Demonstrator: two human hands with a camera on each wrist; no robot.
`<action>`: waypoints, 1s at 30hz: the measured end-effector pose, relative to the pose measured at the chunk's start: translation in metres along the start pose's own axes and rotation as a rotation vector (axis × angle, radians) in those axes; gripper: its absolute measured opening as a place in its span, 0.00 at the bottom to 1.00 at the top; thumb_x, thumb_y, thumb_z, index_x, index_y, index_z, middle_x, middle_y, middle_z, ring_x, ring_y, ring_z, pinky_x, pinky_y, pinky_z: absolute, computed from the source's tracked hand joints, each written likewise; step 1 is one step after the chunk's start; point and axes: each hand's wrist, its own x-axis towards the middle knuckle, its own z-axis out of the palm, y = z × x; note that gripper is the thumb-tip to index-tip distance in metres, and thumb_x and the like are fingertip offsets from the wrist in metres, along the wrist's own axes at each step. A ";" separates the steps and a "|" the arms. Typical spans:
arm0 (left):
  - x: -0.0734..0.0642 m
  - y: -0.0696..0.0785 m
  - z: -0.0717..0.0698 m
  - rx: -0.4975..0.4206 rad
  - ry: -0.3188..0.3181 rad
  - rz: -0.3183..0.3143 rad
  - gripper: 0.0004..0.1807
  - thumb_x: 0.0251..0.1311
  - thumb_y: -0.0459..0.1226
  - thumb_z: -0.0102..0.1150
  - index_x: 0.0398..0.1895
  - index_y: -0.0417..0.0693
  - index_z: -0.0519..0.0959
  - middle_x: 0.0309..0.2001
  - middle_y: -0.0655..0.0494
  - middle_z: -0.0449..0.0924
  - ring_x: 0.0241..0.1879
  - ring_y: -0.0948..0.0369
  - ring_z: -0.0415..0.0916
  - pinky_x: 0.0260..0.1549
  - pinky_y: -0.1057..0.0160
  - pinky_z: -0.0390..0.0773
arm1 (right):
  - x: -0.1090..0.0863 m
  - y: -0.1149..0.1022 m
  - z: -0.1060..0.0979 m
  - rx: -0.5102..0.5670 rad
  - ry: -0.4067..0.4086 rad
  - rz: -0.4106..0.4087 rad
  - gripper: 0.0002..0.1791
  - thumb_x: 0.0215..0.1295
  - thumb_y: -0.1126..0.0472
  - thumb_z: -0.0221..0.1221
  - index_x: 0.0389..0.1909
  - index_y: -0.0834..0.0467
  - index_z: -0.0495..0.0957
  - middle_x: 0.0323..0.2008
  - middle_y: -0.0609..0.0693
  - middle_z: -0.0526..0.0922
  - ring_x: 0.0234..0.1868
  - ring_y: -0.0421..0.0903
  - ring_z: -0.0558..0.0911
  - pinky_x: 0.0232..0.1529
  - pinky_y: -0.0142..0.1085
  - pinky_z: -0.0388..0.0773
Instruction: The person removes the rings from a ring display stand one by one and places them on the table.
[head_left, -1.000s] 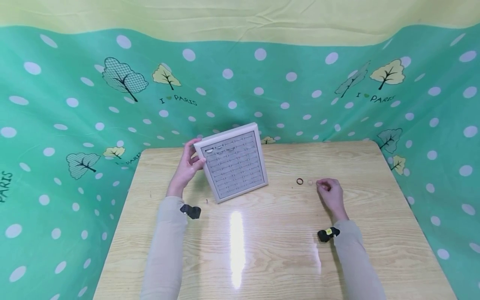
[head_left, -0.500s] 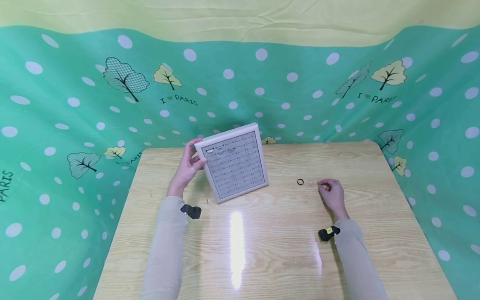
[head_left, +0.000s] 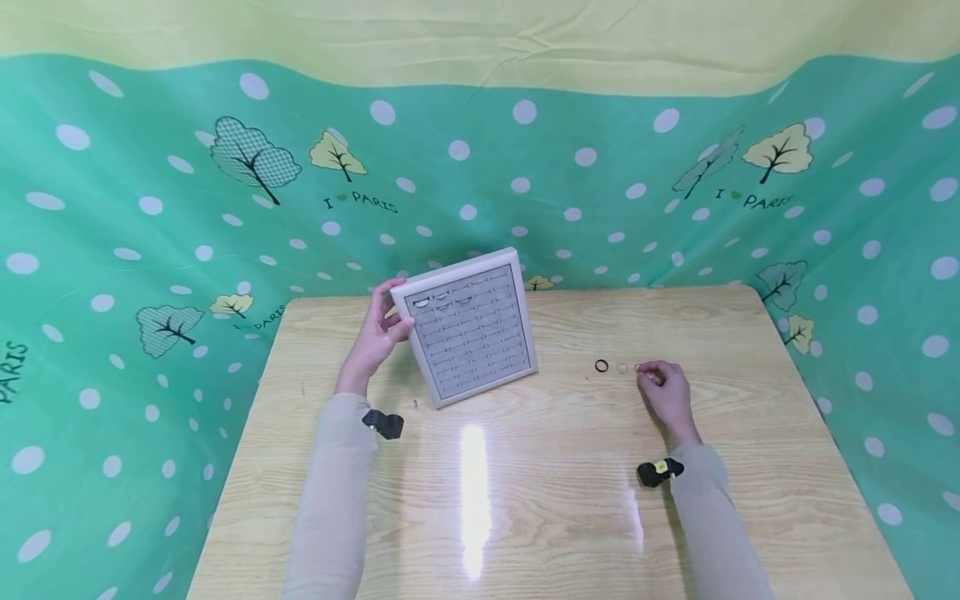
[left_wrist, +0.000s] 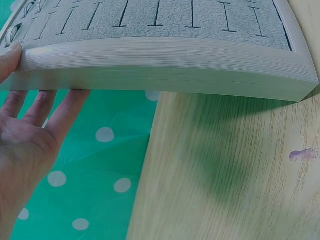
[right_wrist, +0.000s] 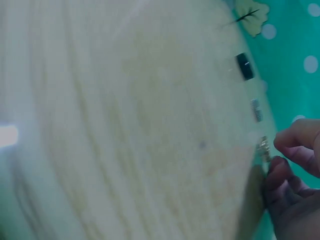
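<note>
Desk (head_left: pixel 555 483): under both hands; its near edge runs out of the head view.
Ring tray (head_left: pixel 453 275): propped at a tilt just right of the left hand, lower edge on the desk; most slots look vacant. The left wrist view cuts off its upper part, and its back is hidden.
Left hand (head_left: pixel 375 337): grips the tray's side near the upper corner, thumb on the front rim, other fingers behind; their tips are out of sight.
Right hand (head_left: pixel 666 393): well apart from the tray, low over the desk, fingers curved, thumb and forefinger slightly parted at the gold ring. Whether they have hold of it I cannot tell.
Dark ring (right_wrist: pixel 244 66): on the desk between the hands, farthest of the loose three from the right hand.
Gold ring (right_wrist: pixel 264 146): at the right fingertips, partly covered in the head view. The step in hand looks like picking it up; the next move would call for a fine, sure pinch, with the left hand holding the tray steady.
Pale ring (right_wrist: pixel 256 110): between the dark and gold ones; its detail is blurred.
Seated rings (head_left: pixel 422 303): seemingly four, near the left thumb; too small to count surely.
Pinkish speck (left_wrist: pixel 301 154): on the desk, right of the left hand; mark or object, unclear.
</note>
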 end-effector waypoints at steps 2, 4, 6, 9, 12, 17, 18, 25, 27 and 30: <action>0.000 0.000 0.000 0.001 0.002 -0.001 0.37 0.62 0.19 0.49 0.71 0.51 0.53 0.60 0.40 0.65 0.50 0.53 0.75 0.40 0.57 0.83 | -0.002 -0.003 -0.001 0.003 -0.013 0.012 0.10 0.65 0.68 0.55 0.45 0.69 0.78 0.44 0.61 0.71 0.36 0.47 0.70 0.33 0.28 0.67; 0.000 0.000 0.001 0.000 0.002 0.000 0.38 0.61 0.19 0.49 0.71 0.51 0.53 0.60 0.40 0.65 0.50 0.53 0.75 0.40 0.57 0.83 | -0.004 -0.005 -0.002 0.007 -0.027 0.021 0.11 0.66 0.68 0.55 0.46 0.69 0.77 0.45 0.61 0.71 0.36 0.46 0.70 0.33 0.27 0.67; 0.000 0.001 0.001 0.002 0.002 0.002 0.38 0.61 0.18 0.49 0.71 0.51 0.53 0.60 0.40 0.65 0.50 0.52 0.75 0.40 0.57 0.83 | -0.006 -0.009 -0.003 0.014 -0.038 0.020 0.12 0.66 0.68 0.55 0.48 0.69 0.76 0.46 0.62 0.71 0.36 0.46 0.70 0.33 0.27 0.68; 0.000 0.001 0.000 0.001 0.003 0.006 0.38 0.61 0.18 0.48 0.71 0.51 0.54 0.60 0.39 0.65 0.50 0.52 0.75 0.40 0.57 0.83 | -0.009 -0.015 -0.004 0.036 -0.059 0.010 0.13 0.66 0.68 0.55 0.49 0.69 0.75 0.46 0.62 0.71 0.35 0.46 0.70 0.31 0.26 0.69; 0.000 0.001 0.000 0.007 0.001 0.013 0.38 0.61 0.18 0.48 0.71 0.51 0.53 0.60 0.39 0.65 0.50 0.52 0.75 0.39 0.57 0.83 | -0.011 -0.021 -0.004 0.059 -0.069 -0.012 0.14 0.66 0.67 0.56 0.50 0.69 0.75 0.46 0.62 0.71 0.35 0.46 0.70 0.30 0.26 0.69; -0.001 0.001 0.000 0.012 -0.009 0.020 0.37 0.61 0.18 0.48 0.71 0.49 0.53 0.61 0.37 0.64 0.50 0.53 0.75 0.39 0.58 0.83 | -0.011 -0.033 -0.005 0.095 -0.079 -0.041 0.14 0.66 0.66 0.57 0.49 0.68 0.74 0.46 0.61 0.71 0.37 0.47 0.72 0.30 0.24 0.72; -0.001 0.001 0.000 0.012 -0.009 0.019 0.37 0.61 0.18 0.48 0.71 0.50 0.53 0.61 0.37 0.64 0.50 0.53 0.75 0.39 0.58 0.83 | -0.011 -0.036 -0.005 0.101 -0.085 -0.050 0.13 0.66 0.66 0.57 0.50 0.67 0.74 0.46 0.61 0.71 0.37 0.47 0.72 0.30 0.24 0.72; -0.001 0.001 0.000 0.015 -0.006 0.017 0.37 0.61 0.19 0.48 0.71 0.51 0.53 0.60 0.37 0.64 0.50 0.52 0.75 0.39 0.56 0.83 | -0.010 -0.060 -0.004 0.119 -0.116 -0.138 0.12 0.65 0.70 0.57 0.48 0.69 0.75 0.46 0.64 0.74 0.39 0.51 0.74 0.30 0.24 0.73; -0.002 0.001 0.000 0.015 -0.006 0.014 0.37 0.61 0.19 0.49 0.71 0.52 0.53 0.60 0.37 0.64 0.50 0.51 0.75 0.40 0.56 0.83 | -0.010 -0.065 -0.002 0.127 -0.121 -0.154 0.12 0.64 0.71 0.57 0.48 0.69 0.75 0.46 0.64 0.75 0.39 0.51 0.75 0.31 0.24 0.73; -0.002 0.001 0.000 0.012 -0.006 0.009 0.37 0.62 0.20 0.50 0.71 0.52 0.53 0.61 0.38 0.64 0.51 0.50 0.74 0.40 0.55 0.83 | -0.010 -0.073 0.001 0.139 -0.116 -0.183 0.12 0.63 0.72 0.57 0.47 0.70 0.76 0.46 0.64 0.77 0.38 0.52 0.75 0.33 0.24 0.73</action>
